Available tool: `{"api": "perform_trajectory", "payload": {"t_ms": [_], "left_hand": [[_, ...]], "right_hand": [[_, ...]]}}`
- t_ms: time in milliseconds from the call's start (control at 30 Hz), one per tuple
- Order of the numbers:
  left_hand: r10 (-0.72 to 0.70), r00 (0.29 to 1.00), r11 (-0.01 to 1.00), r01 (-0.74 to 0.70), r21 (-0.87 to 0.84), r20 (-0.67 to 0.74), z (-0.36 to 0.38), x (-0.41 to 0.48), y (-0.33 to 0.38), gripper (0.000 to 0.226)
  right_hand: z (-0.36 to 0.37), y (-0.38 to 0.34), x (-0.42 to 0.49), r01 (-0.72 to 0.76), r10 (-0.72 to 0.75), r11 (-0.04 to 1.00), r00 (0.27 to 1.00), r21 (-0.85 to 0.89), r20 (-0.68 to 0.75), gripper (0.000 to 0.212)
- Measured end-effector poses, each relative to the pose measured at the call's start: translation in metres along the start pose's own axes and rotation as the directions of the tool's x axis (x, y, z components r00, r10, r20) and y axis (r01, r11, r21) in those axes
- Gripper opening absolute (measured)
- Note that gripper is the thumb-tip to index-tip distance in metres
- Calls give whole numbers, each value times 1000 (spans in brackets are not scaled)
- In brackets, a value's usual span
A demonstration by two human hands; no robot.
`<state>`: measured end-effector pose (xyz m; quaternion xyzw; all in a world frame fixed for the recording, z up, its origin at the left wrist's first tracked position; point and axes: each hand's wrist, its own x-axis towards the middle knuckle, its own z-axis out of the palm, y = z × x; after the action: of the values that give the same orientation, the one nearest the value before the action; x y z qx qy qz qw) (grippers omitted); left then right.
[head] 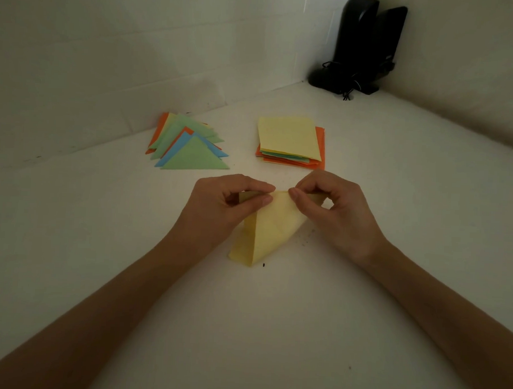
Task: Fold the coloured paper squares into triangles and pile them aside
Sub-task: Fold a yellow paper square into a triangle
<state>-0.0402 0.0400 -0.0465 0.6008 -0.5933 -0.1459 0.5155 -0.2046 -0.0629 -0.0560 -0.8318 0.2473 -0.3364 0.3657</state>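
Note:
A yellow paper square point(265, 233) is bent over on itself on the white table, its far corners brought together. My left hand point(228, 205) pinches the paper's upper edge on the left, and my right hand point(331, 206) pinches it on the right, fingertips almost meeting. Behind my left hand lies a fanned pile of folded triangles point(189, 147) in green, blue, orange and yellow. Behind my right hand sits a stack of unfolded squares point(290, 143) with a yellow sheet on top and orange and green sheets below.
Two black speakers point(364, 46) with a tangled cable stand in the far right corner where the walls meet. The white table point(273, 327) runs back to the walls, and its near edge shows at the bottom right.

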Motion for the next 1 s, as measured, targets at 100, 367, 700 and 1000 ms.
{"api": "perform_trajectory", "payload": {"t_ms": [100, 367, 700, 1000], "left_hand": [[19, 1000, 998, -20, 52, 16, -3, 0, 2, 23], [-231, 972, 894, 228, -386, 38, 0, 2, 12, 17], [-276, 960, 891, 272, -363, 41, 8, -2, 6, 18], [-291, 956, 882, 283, -377, 39, 8, -1, 1, 24]], "right_hand": [[0, -1, 1, -1, 1, 1000, 1000, 3, -13, 15], [0, -8, 0, -14, 30, 980, 997, 199, -77, 18], [1, -6, 0, -92, 105, 979, 993, 184, -62, 15], [1, -2, 3, -77, 83, 984, 996, 158, -34, 12]]}}
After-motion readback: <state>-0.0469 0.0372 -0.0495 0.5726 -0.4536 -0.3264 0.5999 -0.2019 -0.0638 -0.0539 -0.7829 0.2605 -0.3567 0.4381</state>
